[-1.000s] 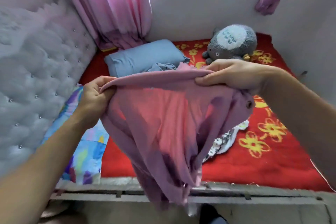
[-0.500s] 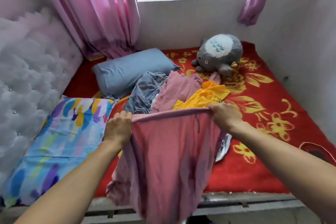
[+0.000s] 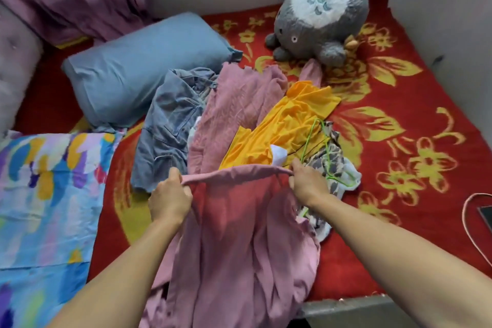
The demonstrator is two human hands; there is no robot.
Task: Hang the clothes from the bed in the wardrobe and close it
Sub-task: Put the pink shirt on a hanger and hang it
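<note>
Head view: both hands, left [image 3: 170, 201] and right [image 3: 306, 181], grip pink garment [image 3: 239, 247] edge above bed [image 3: 399, 141].

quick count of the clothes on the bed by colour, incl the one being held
pink: 2, held garment and knit
blue: 1, denim garment
yellow: 1, yellow garment
print: 1, leopard-print garment
total: 5 that can be told apart
</note>
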